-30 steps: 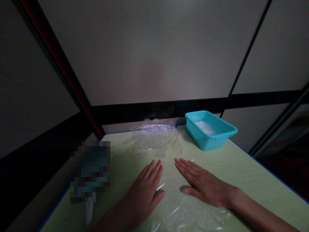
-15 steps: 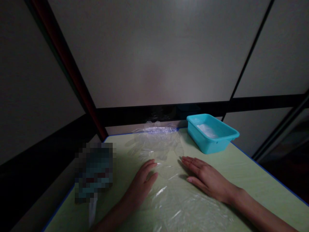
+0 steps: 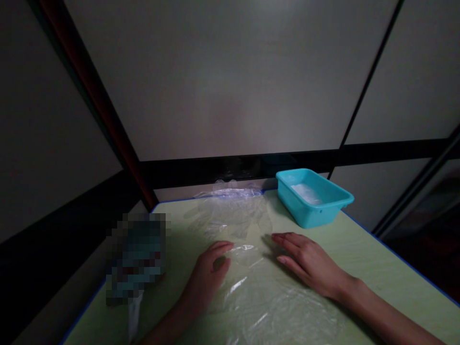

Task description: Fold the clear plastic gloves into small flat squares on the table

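Thin clear plastic, perhaps a disposable glove (image 3: pixel 273 311), lies spread and wrinkled on the table between my forearms. My left hand (image 3: pixel 210 266) is just left of its far end, thumb and fingers curved with a gap between them, holding nothing. On the other side, my right hand (image 3: pixel 305 261) hovers low over the table, fingers extended together and thumb apart, also holding nothing. Beyond both hands rests a loose heap of clear plastic gloves (image 3: pixel 230 213), with some finger shapes sticking up at the table's far edge.
A turquoise plastic basin (image 3: pixel 316 213) stands at the back right, with something whitish inside. A blurred-out greenish item (image 3: pixel 138 261) is on the left, a white strip (image 3: pixel 133 314) hanging from it. The pale green table (image 3: pixel 373 287) has blue edging and meets cabinet panels (image 3: pixel 230 96) behind.
My left hand has drawn slightly left and its fingers have curved more. My right hand has lifted a little, staying nearly in place. The view has shifted slightly.
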{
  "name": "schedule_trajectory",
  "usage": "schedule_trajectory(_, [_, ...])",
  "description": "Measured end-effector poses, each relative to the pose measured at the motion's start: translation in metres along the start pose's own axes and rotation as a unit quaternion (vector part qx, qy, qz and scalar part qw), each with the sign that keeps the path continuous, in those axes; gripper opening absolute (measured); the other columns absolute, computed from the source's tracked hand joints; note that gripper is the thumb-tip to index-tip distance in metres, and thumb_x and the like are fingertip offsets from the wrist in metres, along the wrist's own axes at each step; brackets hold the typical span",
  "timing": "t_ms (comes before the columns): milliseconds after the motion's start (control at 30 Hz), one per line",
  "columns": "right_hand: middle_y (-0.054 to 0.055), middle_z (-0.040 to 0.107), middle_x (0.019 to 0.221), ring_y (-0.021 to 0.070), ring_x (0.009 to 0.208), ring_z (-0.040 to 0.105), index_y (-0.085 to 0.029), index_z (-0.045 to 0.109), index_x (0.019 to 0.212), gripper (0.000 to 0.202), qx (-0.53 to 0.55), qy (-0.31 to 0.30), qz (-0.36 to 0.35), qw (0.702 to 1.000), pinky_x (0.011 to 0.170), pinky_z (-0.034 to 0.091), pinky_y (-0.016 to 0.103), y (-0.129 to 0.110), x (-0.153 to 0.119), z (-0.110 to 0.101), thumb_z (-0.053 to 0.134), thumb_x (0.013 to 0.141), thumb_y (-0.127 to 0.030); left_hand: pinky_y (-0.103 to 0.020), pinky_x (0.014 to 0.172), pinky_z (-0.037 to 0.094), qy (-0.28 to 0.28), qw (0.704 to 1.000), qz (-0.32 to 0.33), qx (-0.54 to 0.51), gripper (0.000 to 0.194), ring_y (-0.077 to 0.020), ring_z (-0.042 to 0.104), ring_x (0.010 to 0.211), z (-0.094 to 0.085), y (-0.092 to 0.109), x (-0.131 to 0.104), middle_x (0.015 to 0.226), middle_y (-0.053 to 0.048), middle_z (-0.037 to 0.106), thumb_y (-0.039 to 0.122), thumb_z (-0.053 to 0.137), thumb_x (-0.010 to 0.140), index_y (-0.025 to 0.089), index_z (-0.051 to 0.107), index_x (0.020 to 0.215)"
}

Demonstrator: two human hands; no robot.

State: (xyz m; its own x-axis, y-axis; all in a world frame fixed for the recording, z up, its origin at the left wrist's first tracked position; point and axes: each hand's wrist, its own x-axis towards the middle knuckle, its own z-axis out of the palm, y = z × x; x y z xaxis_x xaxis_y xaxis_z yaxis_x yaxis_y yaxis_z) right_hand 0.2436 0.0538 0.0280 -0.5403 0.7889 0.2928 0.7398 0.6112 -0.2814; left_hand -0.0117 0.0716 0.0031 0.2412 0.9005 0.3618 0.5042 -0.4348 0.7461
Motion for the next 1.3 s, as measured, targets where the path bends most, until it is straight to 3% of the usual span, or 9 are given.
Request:
schedule_trajectory(267, [0.012,0.056,0.116,0.0232,0.105,0.052,-0.014,0.048,0.121,0.038,-0.010,0.022,0.009,1.000,0.089,0.043,0.040,0.002,0.000,-0.004,0.036,0.092,-0.036,-0.035,0.083,0.049,0.012,0.999,0.049,0.001,0.024,-0.0203,0.063,0.088,-0.003,0.024,-0.005,0.093,-0.005,0.068,0.014,0.046,0.076,0.018,0.067,0.088])
schedule_trajectory(433, [0.012,0.058,0.113,0.0229,0.102,0.053,-0.015,0.052,0.117,0.035,-0.006,0.037,0.000,0.999,0.088,0.043,0.040,0.003,-0.001,-0.002,0.034,0.092,-0.034,-0.028,0.074,0.051,-0.005,0.977,0.215,0.016,0.024,-0.0176,0.063,0.083,0.000,0.041,-0.020,0.086,-0.006,0.067,0.004,0.048,0.075,0.017,0.064,0.088])
schedule_trajectory(567, [0.012,0.056,0.117,0.0221,0.107,0.051,-0.013,0.051,0.119,0.037,0.006,-0.008,-0.035,0.999,0.093,0.041,0.039,-0.002,0.000,-0.003,0.035,0.093,-0.034,-0.030,0.072,0.050,-0.086,0.949,0.300,0.053,0.025,-0.0174,0.061,0.076,0.002,0.052,-0.028,0.076,-0.006,0.065,0.002,0.044,0.071,0.016,0.061,0.082])
schedule_trajectory(667, [0.013,0.043,0.132,0.0233,0.122,0.038,-0.014,0.038,0.131,0.049,0.023,-0.084,-0.097,0.991,0.103,0.029,0.042,-0.008,0.000,-0.005,0.037,0.091,-0.041,-0.033,0.074,0.049,-0.134,0.942,0.292,0.095,0.029,-0.0191,0.061,0.075,0.004,0.057,-0.033,0.079,-0.006,0.066,0.006,0.043,0.070,0.017,0.060,0.090])
schedule_trajectory(833, [0.015,0.019,0.142,0.0232,0.132,0.015,-0.012,0.016,0.140,0.070,0.074,-0.177,-0.139,0.971,0.109,0.014,0.042,-0.015,0.000,-0.003,0.039,0.087,-0.051,-0.029,0.080,0.049,-0.102,0.953,0.249,0.140,0.035,-0.0190,0.061,0.085,0.006,0.050,-0.037,0.093,-0.006,0.065,0.009,0.045,0.071,0.017,0.055,0.104])
schedule_trajectory(933, [0.015,0.017,0.142,0.0236,0.132,0.013,-0.011,0.014,0.140,0.073,0.092,-0.196,-0.138,0.967,0.108,0.014,0.041,-0.015,-0.002,-0.002,0.040,0.086,-0.053,-0.028,0.087,0.047,-0.117,0.952,0.225,0.172,0.036,-0.0193,0.058,0.098,0.008,0.042,-0.035,0.109,-0.008,0.062,0.012,0.046,0.075,0.016,0.053,0.110])
schedule_trajectory(1067, [0.016,0.014,0.143,0.0243,0.132,0.011,-0.011,0.010,0.140,0.076,0.101,-0.198,-0.137,0.965,0.108,0.014,0.042,-0.016,-0.004,-0.002,0.041,0.085,-0.053,-0.035,0.099,0.037,-0.167,0.941,0.202,0.214,0.053,-0.0235,0.041,0.121,0.011,0.036,-0.035,0.136,-0.012,0.041,0.018,0.049,0.078,0.013,0.036,0.130])
schedule_trajectory(1167, [0.016,0.010,0.143,0.0239,0.132,0.009,-0.009,0.008,0.140,0.078,0.093,-0.203,-0.132,0.966,0.109,0.012,0.040,-0.018,-0.005,-0.002,0.041,0.085,-0.053,-0.040,0.102,0.032,-0.234,0.927,0.185,0.227,0.067,-0.0267,0.028,0.128,0.011,0.035,-0.035,0.142,-0.015,0.027,0.024,0.053,0.078,0.010,0.025,0.137])
schedule_trajectory(1300, [0.017,0.007,0.143,0.0250,0.132,0.007,-0.007,0.008,0.139,0.081,0.075,-0.205,-0.113,0.969,0.109,0.012,0.041,-0.018,-0.009,0.000,0.040,0.084,-0.056,-0.043,0.102,0.029,-0.296,0.906,0.171,0.248,0.072,-0.0279,0.020,0.131,0.010,0.034,-0.037,0.143,-0.017,0.021,0.030,0.056,0.077,0.010,0.023,0.138])
